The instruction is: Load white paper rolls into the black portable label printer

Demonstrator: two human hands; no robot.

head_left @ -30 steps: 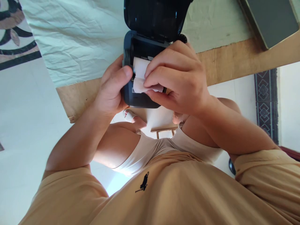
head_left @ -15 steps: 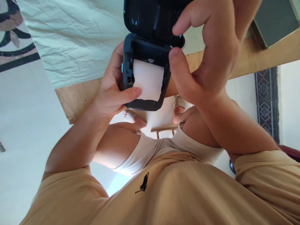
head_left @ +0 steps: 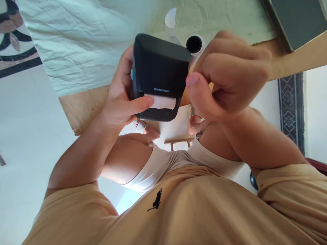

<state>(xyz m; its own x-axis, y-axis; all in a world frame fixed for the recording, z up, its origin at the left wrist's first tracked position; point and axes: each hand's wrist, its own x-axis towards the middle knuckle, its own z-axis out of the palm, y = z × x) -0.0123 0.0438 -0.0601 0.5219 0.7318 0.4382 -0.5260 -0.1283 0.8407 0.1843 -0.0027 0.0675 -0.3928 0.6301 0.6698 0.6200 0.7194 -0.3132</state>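
A black label printer (head_left: 160, 71) marked NIIMBOT is gripped by my left hand (head_left: 122, 92), whose fingers wrap round its left side. The left thumb presses on a strip of white label paper (head_left: 163, 102) that shows at the front, below the lid. The lid lies down over the body; whether it is latched I cannot tell. Just off the printer's right edge, my right hand (head_left: 227, 75) is closed in a loose curl, slightly blurred, its thumb tip near the lid. Nothing shows in those fingers.
A pale green cloth (head_left: 84, 44) covers most of the wooden table (head_left: 87, 109). On it are a torn white paper scrap (head_left: 170, 17) and a white round object with a black centre (head_left: 194, 44). At the right stands a dark flat panel (head_left: 298, 23).
The printer's raised lid has swung down over the paper roll. My right hand has curled its fingers and shifted down beside the printer. My left hand stays put.
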